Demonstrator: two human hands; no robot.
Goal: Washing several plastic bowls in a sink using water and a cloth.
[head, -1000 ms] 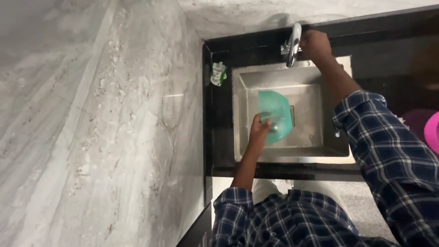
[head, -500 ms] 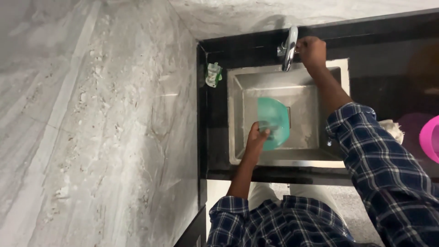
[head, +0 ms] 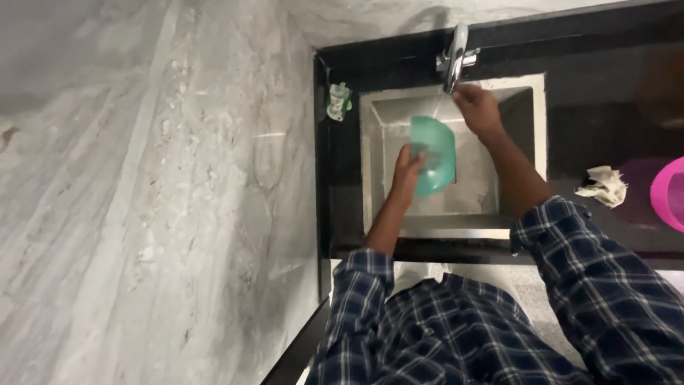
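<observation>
Down in the steel sink (head: 520,114), a green plastic bowl (head: 434,153) is being held tilted on its edge, its lower-left rim gripped by the closed fingers of the left hand (head: 407,171). At one o'clock from the bowl, the right hand (head: 479,107) is cupped loosely just under the spout of the chrome tap (head: 456,50); nothing is gripped in it, and a thin stream of water appears to fall past it, though that is faint. The bowl is judged to be in mid-rinse: it is wetted and held under the tap, not yet set aside, and no soap or scrubber can be made out. Out at ten o'clock from the bowl, a small green-and-white sachet (head: 338,101) is seen lying on the black desk (head: 342,178) beside the sink's corner. Over at three o'clock, a crumpled pale cloth (head: 604,185) is lying on the desk, with a pink bowl's rim (head: 670,196) just beyond it at the frame's edge. Checked blue sleeves (head: 605,285) fill the foreground.
</observation>
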